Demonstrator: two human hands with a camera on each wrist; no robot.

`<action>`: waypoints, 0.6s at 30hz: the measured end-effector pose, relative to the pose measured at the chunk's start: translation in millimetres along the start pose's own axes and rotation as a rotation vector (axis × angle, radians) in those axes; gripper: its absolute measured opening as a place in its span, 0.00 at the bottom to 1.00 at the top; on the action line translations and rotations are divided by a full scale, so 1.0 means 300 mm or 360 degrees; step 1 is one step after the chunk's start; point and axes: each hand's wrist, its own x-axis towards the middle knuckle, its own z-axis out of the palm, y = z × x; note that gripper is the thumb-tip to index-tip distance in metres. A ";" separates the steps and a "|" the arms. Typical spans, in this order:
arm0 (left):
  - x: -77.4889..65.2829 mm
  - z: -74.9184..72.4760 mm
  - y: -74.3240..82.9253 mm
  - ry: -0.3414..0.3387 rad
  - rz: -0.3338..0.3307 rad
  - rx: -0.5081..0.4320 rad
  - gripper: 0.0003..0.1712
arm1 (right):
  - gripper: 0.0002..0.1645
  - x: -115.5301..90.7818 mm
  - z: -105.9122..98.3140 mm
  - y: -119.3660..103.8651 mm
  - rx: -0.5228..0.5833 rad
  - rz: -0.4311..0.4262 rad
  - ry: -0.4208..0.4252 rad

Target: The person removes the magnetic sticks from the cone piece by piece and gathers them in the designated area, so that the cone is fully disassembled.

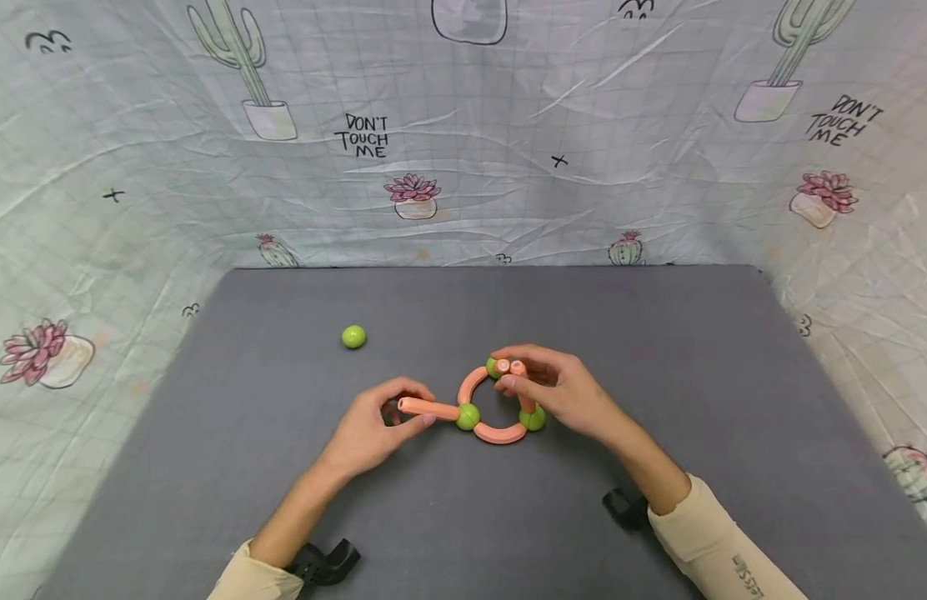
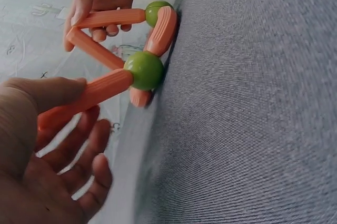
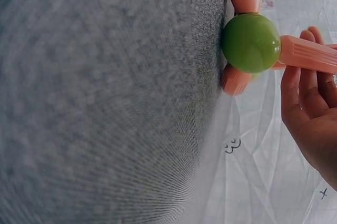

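Note:
A ring of curved orange rods (image 1: 499, 434) joined by green balls (image 1: 467, 417) lies on the grey table. Straight orange sticks rise from its balls. My left hand (image 1: 366, 429) pinches the left stick (image 2: 102, 91) between thumb and fingers; its far end meets a ball (image 2: 144, 71). My right hand (image 1: 564, 389) grips the right stick (image 2: 113, 18) near its upper end, with the thumb on it. Right beside that tip is the top of a third stick (image 2: 96, 49), leaning inward. In the right wrist view, the right stick (image 3: 310, 54) stands out from its green ball (image 3: 251, 42).
A loose green ball (image 1: 353, 337) sits on the table (image 1: 283, 400), behind and left of the ring. Printed cloth (image 1: 478, 217) hangs along the back and both sides. Black wrist straps (image 1: 324, 564) show near both sleeves.

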 end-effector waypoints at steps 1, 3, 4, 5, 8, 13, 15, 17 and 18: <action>-0.002 -0.003 -0.004 -0.0016 -0.0020 -0.0008 0.10 | 0.24 0.000 0.000 0.001 -0.0005 0.0003 0.0001; -0.005 -0.005 -0.011 -0.0056 -0.0052 -0.0044 0.10 | 0.24 -0.002 -0.001 0.002 -0.0013 0.0009 0.0005; -0.006 -0.006 -0.016 -0.0077 -0.0064 -0.0060 0.10 | 0.24 -0.003 -0.002 0.004 -0.0016 0.0007 0.0005; -0.008 -0.007 -0.020 -0.0095 -0.0075 -0.0071 0.10 | 0.24 -0.004 -0.001 0.004 -0.0016 0.0009 0.0006; -0.013 -0.008 -0.029 -0.0140 -0.0087 -0.0069 0.10 | 0.25 -0.007 -0.001 0.003 -0.0017 0.0018 0.0011; -0.017 -0.011 -0.035 -0.0136 -0.0096 -0.0016 0.11 | 0.25 -0.007 0.000 0.001 -0.0001 0.0024 0.0017; -0.018 -0.012 -0.035 -0.0120 -0.0095 0.0015 0.11 | 0.25 -0.006 0.000 0.000 0.0006 0.0026 0.0015; -0.018 -0.011 -0.036 -0.0106 -0.0098 0.0051 0.11 | 0.25 -0.005 -0.001 0.000 0.0003 0.0029 0.0014; -0.018 -0.010 -0.037 -0.0096 -0.0099 0.0073 0.11 | 0.25 -0.005 -0.002 0.000 -0.0001 0.0024 0.0013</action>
